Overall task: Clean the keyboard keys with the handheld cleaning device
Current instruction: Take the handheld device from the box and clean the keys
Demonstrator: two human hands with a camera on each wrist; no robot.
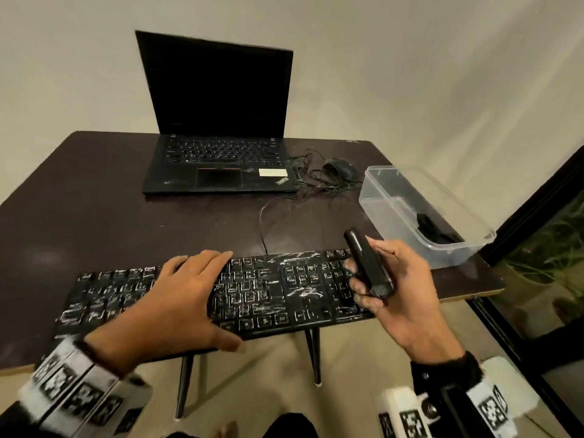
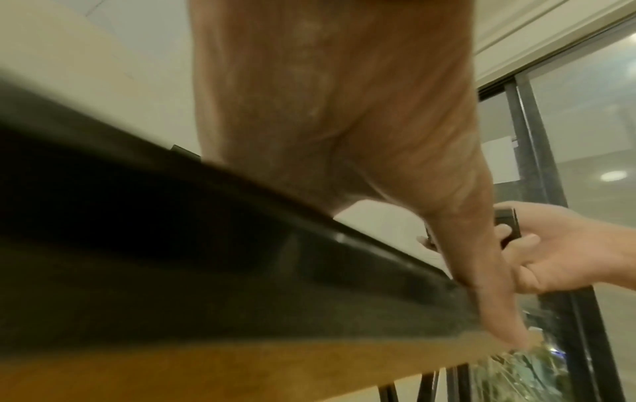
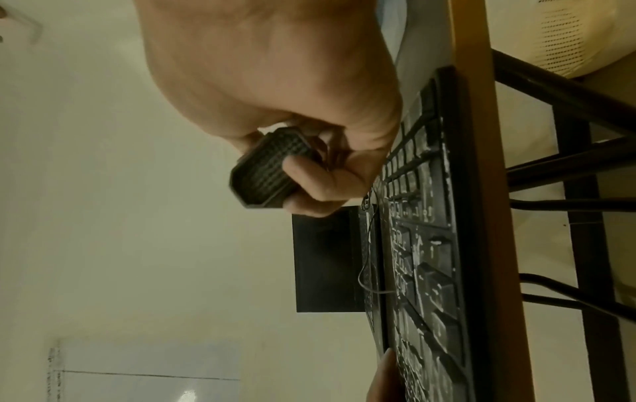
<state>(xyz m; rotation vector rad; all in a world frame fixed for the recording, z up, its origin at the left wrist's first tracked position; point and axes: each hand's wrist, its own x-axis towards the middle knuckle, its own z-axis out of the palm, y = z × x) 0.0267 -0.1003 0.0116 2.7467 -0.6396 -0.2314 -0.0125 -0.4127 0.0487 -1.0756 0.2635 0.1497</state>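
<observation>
right hand (image 1: 407, 289) gripping cleaning device (image 1: 368, 263), above keyboard (image 1: 252, 292)

Dim, warm indoor light; the wide lens bends the edges, and motion blur softens the lower left corner.

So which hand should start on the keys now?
Right hand: it already grips the cleaning device above the keyboard's right end. The left hand lies flat, steadying the keyboard.

"ThinkPad" on the laptop (image 1: 218, 167) palm rest, "Ctrl" — keyboard (image 1: 252, 295) key
</observation>
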